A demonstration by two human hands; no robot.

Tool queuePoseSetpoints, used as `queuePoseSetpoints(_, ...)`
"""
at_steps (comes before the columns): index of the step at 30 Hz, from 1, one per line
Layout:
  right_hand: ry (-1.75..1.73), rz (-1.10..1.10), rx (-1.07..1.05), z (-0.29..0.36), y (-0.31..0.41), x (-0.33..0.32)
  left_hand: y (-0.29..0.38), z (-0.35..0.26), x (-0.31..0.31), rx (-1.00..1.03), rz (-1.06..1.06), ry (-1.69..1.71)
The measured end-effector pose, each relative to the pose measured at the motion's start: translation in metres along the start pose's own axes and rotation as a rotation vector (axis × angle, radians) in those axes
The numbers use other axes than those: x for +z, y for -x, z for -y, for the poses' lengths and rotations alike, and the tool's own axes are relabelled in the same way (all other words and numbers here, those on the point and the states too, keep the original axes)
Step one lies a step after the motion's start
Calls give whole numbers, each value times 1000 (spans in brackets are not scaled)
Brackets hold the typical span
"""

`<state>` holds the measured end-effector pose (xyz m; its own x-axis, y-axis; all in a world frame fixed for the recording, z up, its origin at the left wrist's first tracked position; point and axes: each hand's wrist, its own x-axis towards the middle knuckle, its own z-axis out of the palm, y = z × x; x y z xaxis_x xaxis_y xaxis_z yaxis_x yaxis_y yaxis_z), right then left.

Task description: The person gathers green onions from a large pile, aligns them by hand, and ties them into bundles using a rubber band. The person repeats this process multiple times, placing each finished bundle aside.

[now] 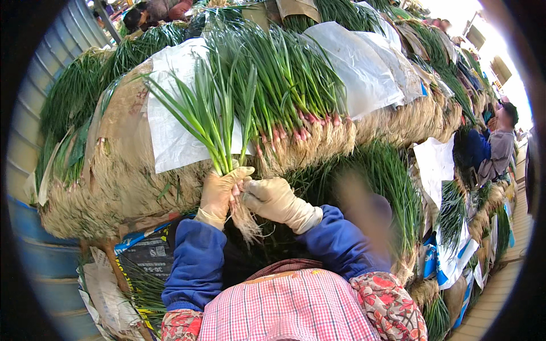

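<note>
Wrapped around a small bunch of green garlic (215,123), my left hand (219,192) in a pale glove grips the stems just above the bulbs. The leaves fan upward, while the pinkish bulbs and stringy roots (245,221) hang below the fist. My right hand (277,200), gloved too, has its fingertips pinched at the stems and bulbs beside the left hand; exactly what they pinch is hidden. Behind the hands, a row of similar green garlic plants (290,93) lies on the heap, pink bulbs and roots towards me. A white plastic sheet (175,140) lies left of that row.
Large root-edged heaps of the same plants (123,187) stretch across the front and left. Translucent sheeting (358,72) covers part at right. More greens (384,183) stand beside my right arm. A printed sack (145,260) lies lower left. A person (495,145) sits at far right.
</note>
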<state>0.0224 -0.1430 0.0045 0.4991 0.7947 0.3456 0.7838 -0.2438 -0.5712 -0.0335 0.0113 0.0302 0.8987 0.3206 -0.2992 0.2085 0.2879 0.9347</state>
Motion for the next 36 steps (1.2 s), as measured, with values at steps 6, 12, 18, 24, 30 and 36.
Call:
queuePoseSetpoints(6,-1313,-81,586,-17,-28,0,6,8,-14,-70,140,337)
queuePoseSetpoints(12,-360,87,456,-31,-33,17,5,19,-22,-6,130,361)
queuePoseSetpoints(18,-1546,82,853,-48,-54,13,7,11,-19,-149,227,289)
queuePoseSetpoints(24,-1828,-281,739,-13,-51,24,14,6,-3,-54,48,171)
queuePoseSetpoints(30,-1941,-363,578,-8,-40,5,12,2,-12,-52,-21,294)
queuePoseSetpoints(36,-1332,-265,800,-16,-75,7,13,9,-4,-73,10,127)
